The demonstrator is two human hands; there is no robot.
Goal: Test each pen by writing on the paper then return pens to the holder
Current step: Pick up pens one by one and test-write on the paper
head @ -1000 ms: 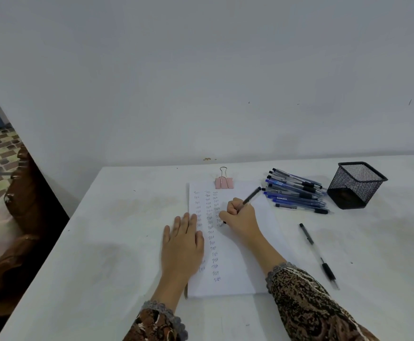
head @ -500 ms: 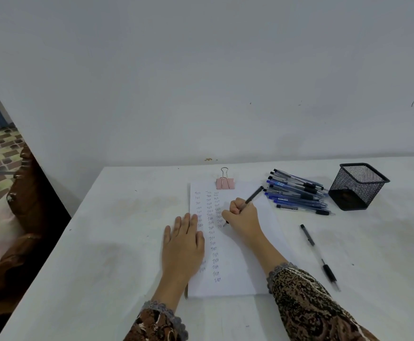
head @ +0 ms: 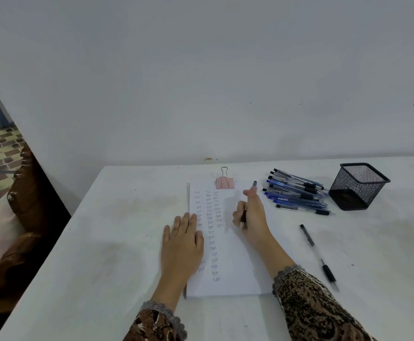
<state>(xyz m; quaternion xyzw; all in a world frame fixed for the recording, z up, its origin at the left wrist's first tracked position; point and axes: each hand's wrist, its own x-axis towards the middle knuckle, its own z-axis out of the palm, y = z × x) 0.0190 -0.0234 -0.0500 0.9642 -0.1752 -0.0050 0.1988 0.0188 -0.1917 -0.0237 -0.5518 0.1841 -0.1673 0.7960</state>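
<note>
Right hand [head: 252, 217] curled round one pen [head: 254, 184] over the single paper [head: 235, 267], centre frame; left hand [head: 182, 244] flat on its left edge. At right: one loose pen [head: 317, 254], one pile of pens [head: 297, 193] too dense to count, one mesh holder [head: 358, 185], every pen outside it.

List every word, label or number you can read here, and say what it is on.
"Test": handwritten over and over in columns on the paper.
White print on a blue pen: too blurred to read.
No other text shows.
</note>
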